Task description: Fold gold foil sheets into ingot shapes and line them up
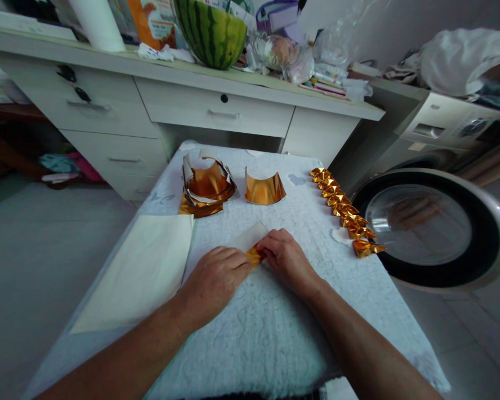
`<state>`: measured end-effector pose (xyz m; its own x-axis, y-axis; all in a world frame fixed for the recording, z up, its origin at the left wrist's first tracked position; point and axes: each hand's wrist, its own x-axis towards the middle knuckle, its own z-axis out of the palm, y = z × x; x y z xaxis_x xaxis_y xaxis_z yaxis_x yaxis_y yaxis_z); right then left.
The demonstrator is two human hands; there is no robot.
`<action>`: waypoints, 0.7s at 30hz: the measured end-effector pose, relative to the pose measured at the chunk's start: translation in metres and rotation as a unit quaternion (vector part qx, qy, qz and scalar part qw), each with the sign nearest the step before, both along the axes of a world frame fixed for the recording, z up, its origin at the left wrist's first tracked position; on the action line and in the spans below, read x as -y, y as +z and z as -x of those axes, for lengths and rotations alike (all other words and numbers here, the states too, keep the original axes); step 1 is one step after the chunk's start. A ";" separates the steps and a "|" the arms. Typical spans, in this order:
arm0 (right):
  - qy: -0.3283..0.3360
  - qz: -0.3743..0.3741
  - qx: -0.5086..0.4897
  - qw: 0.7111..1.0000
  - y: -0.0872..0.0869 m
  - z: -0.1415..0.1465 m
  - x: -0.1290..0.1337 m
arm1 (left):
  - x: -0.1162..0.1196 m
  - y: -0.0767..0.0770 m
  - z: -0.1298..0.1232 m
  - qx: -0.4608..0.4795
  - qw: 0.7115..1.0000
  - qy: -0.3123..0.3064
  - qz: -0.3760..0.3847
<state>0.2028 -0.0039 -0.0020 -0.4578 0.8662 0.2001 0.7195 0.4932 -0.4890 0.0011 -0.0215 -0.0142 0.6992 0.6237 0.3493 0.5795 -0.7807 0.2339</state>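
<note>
A sheet of gold foil paper [255, 255] with a pale back lies near the middle of the covered table, its near edge turned over to show gold. My left hand [220, 278] pinches the folded strip at its left end. At the other end, the fingers of my right hand [284, 256] close on the same strip. Beyond them stands a single curled gold sheet [265, 189], and to its left a stack of curled gold sheets [208, 183]. Several folded gold pieces [337, 205] form a row along the table's right side.
A cream paper sheet [141, 266] lies on the left of the table [250, 344]. Behind is a white drawer desk [216, 105] holding a cut watermelon [212, 33] and plastic bags. At the right, a washing machine door [433, 228] hangs open beside the table edge.
</note>
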 end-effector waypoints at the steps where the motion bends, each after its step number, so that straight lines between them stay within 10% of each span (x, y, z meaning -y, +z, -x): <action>1: 0.005 0.000 -0.001 1.000 0.000 0.000 0.000 | 0.000 0.000 0.001 -0.004 1.000 0.006 0.004; 21: 0.018 0.043 -0.018 0.999 -0.001 0.009 0.008 | -0.007 0.005 -0.002 0.115 0.974 0.132 0.145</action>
<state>0.1943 -0.0121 -0.0026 -0.4820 0.8643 0.1434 0.6831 0.4733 -0.5563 0.0034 -0.0140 -0.0088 0.4250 0.8671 0.2597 0.6573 -0.4929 0.5701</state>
